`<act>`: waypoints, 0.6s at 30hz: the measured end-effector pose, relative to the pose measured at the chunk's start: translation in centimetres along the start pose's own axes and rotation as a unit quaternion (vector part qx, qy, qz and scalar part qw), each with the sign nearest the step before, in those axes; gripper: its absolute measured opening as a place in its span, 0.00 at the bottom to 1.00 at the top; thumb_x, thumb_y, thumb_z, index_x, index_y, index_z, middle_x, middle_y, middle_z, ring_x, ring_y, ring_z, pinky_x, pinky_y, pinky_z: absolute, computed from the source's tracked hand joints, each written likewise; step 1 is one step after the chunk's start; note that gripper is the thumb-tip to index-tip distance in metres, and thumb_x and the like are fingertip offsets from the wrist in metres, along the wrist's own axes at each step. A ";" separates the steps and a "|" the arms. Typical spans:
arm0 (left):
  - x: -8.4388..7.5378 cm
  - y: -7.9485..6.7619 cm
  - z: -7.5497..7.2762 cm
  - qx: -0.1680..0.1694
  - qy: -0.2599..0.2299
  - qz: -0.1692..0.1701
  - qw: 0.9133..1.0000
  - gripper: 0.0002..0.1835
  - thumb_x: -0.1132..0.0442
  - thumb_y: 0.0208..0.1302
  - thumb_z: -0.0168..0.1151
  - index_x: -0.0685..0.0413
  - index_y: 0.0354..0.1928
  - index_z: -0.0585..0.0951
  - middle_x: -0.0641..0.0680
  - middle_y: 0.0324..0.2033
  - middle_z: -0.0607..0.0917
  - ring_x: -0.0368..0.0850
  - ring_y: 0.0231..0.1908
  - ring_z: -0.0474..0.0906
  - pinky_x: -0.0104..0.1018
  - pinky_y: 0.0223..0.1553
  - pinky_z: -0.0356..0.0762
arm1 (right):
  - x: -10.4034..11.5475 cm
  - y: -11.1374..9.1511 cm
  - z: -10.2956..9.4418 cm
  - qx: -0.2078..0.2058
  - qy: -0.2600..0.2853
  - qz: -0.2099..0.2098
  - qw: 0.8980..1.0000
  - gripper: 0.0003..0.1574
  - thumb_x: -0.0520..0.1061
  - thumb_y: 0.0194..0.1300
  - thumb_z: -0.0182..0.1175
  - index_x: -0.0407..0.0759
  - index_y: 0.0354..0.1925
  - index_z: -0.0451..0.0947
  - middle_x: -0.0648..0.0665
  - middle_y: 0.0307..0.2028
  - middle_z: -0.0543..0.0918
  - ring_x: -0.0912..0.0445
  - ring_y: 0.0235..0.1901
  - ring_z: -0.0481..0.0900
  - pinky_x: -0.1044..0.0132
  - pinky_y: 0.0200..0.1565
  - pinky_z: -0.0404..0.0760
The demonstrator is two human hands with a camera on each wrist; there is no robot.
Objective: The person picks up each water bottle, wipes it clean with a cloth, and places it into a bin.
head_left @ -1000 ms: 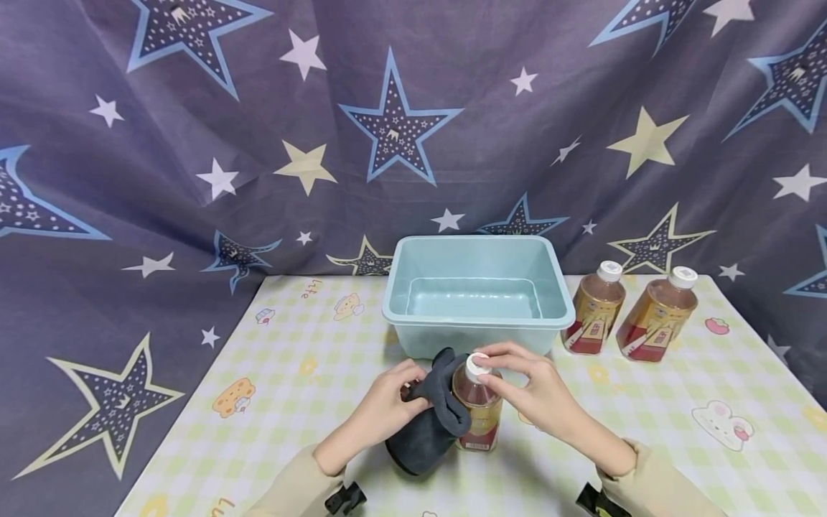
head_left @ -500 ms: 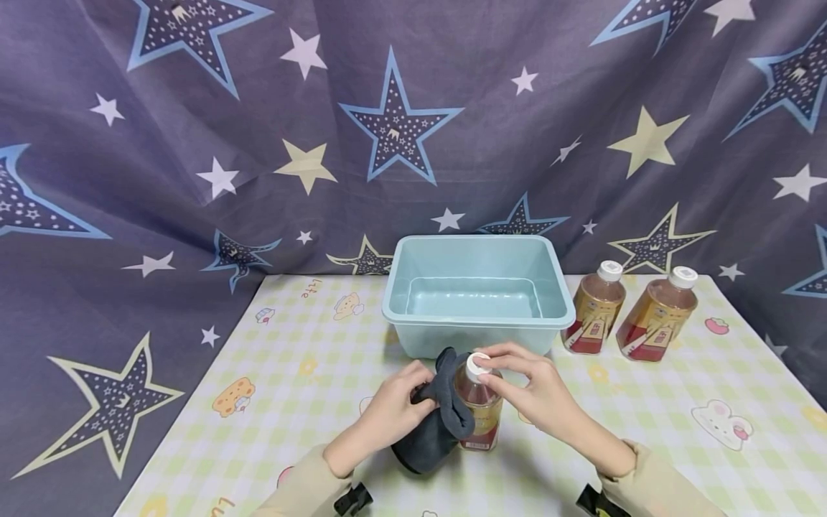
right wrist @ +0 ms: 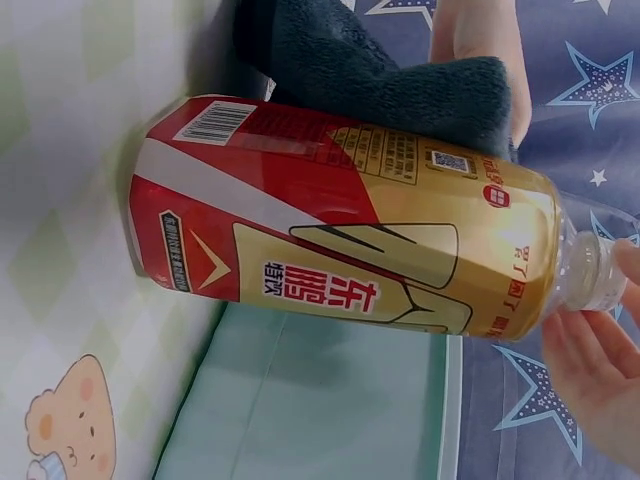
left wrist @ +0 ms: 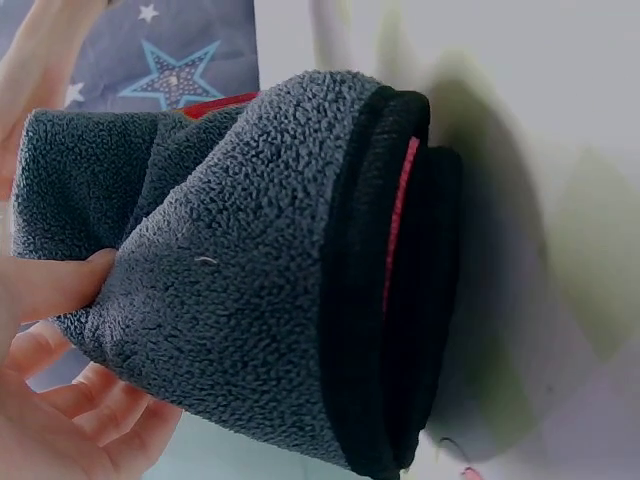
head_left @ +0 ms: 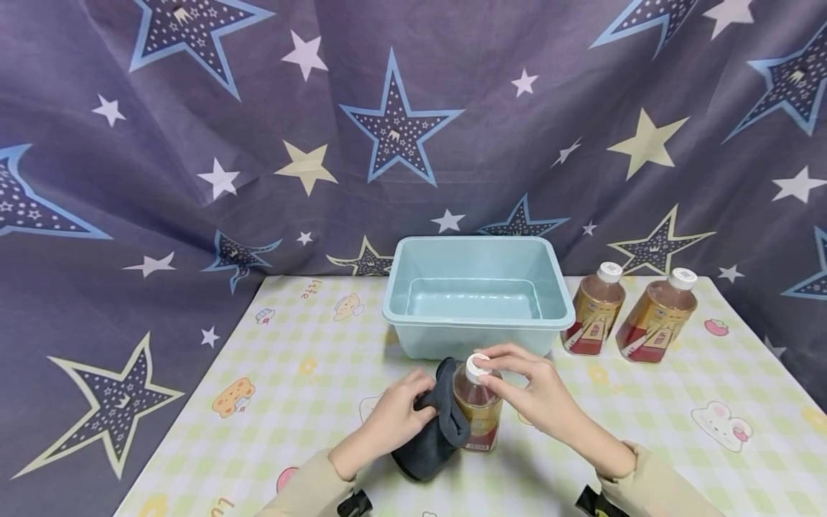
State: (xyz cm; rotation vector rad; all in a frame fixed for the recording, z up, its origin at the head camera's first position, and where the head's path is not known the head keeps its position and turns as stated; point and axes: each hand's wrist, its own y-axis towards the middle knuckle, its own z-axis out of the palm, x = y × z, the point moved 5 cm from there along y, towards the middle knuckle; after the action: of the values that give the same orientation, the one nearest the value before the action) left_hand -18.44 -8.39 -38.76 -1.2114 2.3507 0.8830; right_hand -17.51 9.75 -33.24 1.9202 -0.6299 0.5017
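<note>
A bottle of drink (head_left: 483,424) with a red and gold label stands upright at the front middle of the table. Thumb and fingers of my right hand (head_left: 533,384) pinch its white cap (head_left: 477,368) from above. A folded dark grey fuzzy towel (head_left: 426,449) with black edging lies against the bottle's left side. My left hand (head_left: 397,413) grips the towel, its thumb (left wrist: 60,285) on the near face and the other fingers partly behind the cloth. In the right wrist view the bottle label (right wrist: 340,235) shows, with the towel bunched along one side.
A light blue plastic bin (head_left: 478,334) stands just behind the bottle. Two similar bottles, one nearer the bin (head_left: 594,312) and one farther right (head_left: 657,323), stand at the back right. A checked cloth (head_left: 310,402) covers the table; a starry curtain (head_left: 362,208) hangs behind.
My left hand has shifted slightly right along the bottle's side with the towel, whose top edge now sits a little lower. The right hand and the bottle stay in place.
</note>
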 end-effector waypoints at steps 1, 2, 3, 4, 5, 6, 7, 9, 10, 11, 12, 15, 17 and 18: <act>0.1 0.0 0.1 0.003 0.001 -0.002 1.000 0.09 0.70 0.44 0.63 0.52 0.29 0.76 0.44 0.28 0.72 0.38 0.28 0.67 0.28 0.31 0.66 | 0.0 0.0 0.0 0.000 0.001 0.000 1.000 0.15 0.28 0.46 0.63 0.36 0.37 0.80 0.40 0.40 0.79 0.56 0.41 0.77 0.74 0.39 0.73; 0.2 0.0 0.2 0.007 0.003 -0.003 1.000 0.09 0.70 0.45 0.62 0.52 0.29 0.76 0.44 0.28 0.72 0.38 0.27 0.67 0.28 0.31 0.66 | 0.0 0.0 0.0 0.001 0.001 0.001 1.000 0.15 0.29 0.46 0.63 0.36 0.37 0.80 0.41 0.40 0.79 0.56 0.41 0.77 0.74 0.39 0.73; 0.2 0.0 0.3 0.009 0.004 -0.005 1.000 0.08 0.70 0.45 0.62 0.52 0.29 0.76 0.45 0.28 0.72 0.38 0.27 0.67 0.28 0.31 0.66 | 0.0 0.0 -0.1 0.000 0.000 0.000 1.000 0.15 0.29 0.46 0.63 0.36 0.37 0.80 0.41 0.40 0.79 0.56 0.41 0.77 0.74 0.39 0.73; 0.3 -0.1 0.4 0.013 0.006 -0.008 1.000 0.08 0.70 0.45 0.62 0.52 0.29 0.76 0.45 0.28 0.72 0.37 0.27 0.67 0.28 0.31 0.66 | 0.0 0.0 -0.1 0.000 0.000 -0.001 1.000 0.15 0.28 0.46 0.63 0.36 0.37 0.80 0.41 0.40 0.79 0.56 0.41 0.77 0.74 0.39 0.73; 0.4 -0.1 0.5 0.016 0.007 -0.011 1.000 0.08 0.70 0.46 0.62 0.52 0.29 0.76 0.45 0.28 0.72 0.37 0.27 0.67 0.28 0.31 0.66 | 0.0 0.0 -0.1 0.002 0.000 0.000 1.000 0.15 0.29 0.46 0.63 0.36 0.37 0.80 0.41 0.40 0.79 0.56 0.41 0.77 0.74 0.39 0.73; 0.5 -0.1 0.6 0.019 0.008 -0.014 1.000 0.08 0.70 0.46 0.62 0.51 0.30 0.76 0.45 0.28 0.73 0.37 0.27 0.67 0.28 0.31 0.66 | 0.0 0.0 -0.1 0.002 0.000 0.001 1.000 0.15 0.29 0.47 0.63 0.36 0.37 0.80 0.41 0.40 0.79 0.56 0.41 0.77 0.74 0.39 0.73; 0.6 -0.2 0.7 0.023 0.009 -0.016 1.000 0.08 0.69 0.46 0.62 0.51 0.30 0.76 0.45 0.28 0.73 0.36 0.27 0.67 0.28 0.30 0.66 | 0.1 0.0 -0.1 0.002 0.001 0.001 1.000 0.15 0.29 0.46 0.63 0.36 0.37 0.80 0.41 0.40 0.79 0.56 0.41 0.77 0.74 0.39 0.73; 0.7 -0.2 0.9 0.030 0.011 -0.019 0.999 0.08 0.69 0.47 0.62 0.51 0.30 0.76 0.45 0.28 0.73 0.36 0.27 0.67 0.28 0.30 0.66 | 0.1 0.1 -0.1 0.001 0.002 0.000 1.000 0.15 0.28 0.47 0.62 0.36 0.37 0.80 0.41 0.40 0.79 0.56 0.41 0.77 0.72 0.39 0.74; 0.8 -0.2 1.0 0.033 0.013 -0.020 0.999 0.08 0.69 0.47 0.62 0.51 0.30 0.76 0.45 0.28 0.73 0.36 0.27 0.67 0.28 0.30 0.66 | 0.1 0.1 -0.1 0.002 0.002 0.002 1.000 0.15 0.29 0.47 0.62 0.36 0.37 0.80 0.41 0.40 0.79 0.56 0.41 0.77 0.72 0.39 0.74; 0.9 -0.2 1.1 0.036 0.016 -0.020 0.999 0.08 0.69 0.47 0.62 0.51 0.30 0.76 0.45 0.28 0.73 0.36 0.26 0.66 0.28 0.30 0.66 | 0.1 0.1 0.0 0.003 0.003 0.004 1.000 0.15 0.29 0.47 0.62 0.36 0.37 0.80 0.41 0.41 0.79 0.56 0.41 0.77 0.72 0.39 0.74; 1.0 -0.2 1.2 0.038 0.018 -0.021 0.999 0.08 0.69 0.47 0.62 0.51 0.30 0.76 0.45 0.28 0.73 0.36 0.26 0.66 0.28 0.29 0.66 | 0.2 0.1 -0.1 0.002 0.003 0.004 1.000 0.15 0.29 0.47 0.62 0.36 0.37 0.80 0.41 0.41 0.79 0.56 0.41 0.77 0.71 0.39 0.74; 1.2 -0.2 1.5 0.048 0.027 -0.019 0.998 0.07 0.69 0.48 0.62 0.51 0.30 0.76 0.45 0.27 0.72 0.36 0.25 0.65 0.27 0.28 0.64 | 0.1 0.1 0.0 0.002 0.002 0.006 1.000 0.15 0.29 0.47 0.62 0.36 0.37 0.80 0.41 0.40 0.79 0.56 0.41 0.77 0.72 0.39 0.74; 1.3 -0.3 1.7 0.055 0.035 -0.018 0.998 0.07 0.69 0.48 0.62 0.51 0.30 0.76 0.45 0.27 0.71 0.36 0.25 0.64 0.26 0.27 0.63 | 0.1 0.1 0.0 -0.001 0.001 0.004 1.000 0.15 0.28 0.46 0.63 0.36 0.37 0.80 0.41 0.40 0.79 0.56 0.40 0.77 0.71 0.39 0.74; 1.4 -0.3 1.8 0.060 0.039 -0.019 0.997 0.07 0.69 0.48 0.62 0.52 0.30 0.76 0.44 0.26 0.71 0.36 0.24 0.64 0.26 0.27 0.63 | 0.1 0.1 0.0 -0.002 0.002 0.004 1.000 0.15 0.28 0.46 0.63 0.36 0.37 0.80 0.41 0.40 0.79 0.55 0.40 0.77 0.71 0.39 0.74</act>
State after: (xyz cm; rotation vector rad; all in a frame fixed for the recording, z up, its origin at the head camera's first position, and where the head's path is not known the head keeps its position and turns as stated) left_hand -18.96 -8.16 -41.03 -1.2587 2.3955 0.6837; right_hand -17.48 9.72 -33.15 1.9134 -0.6352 0.5084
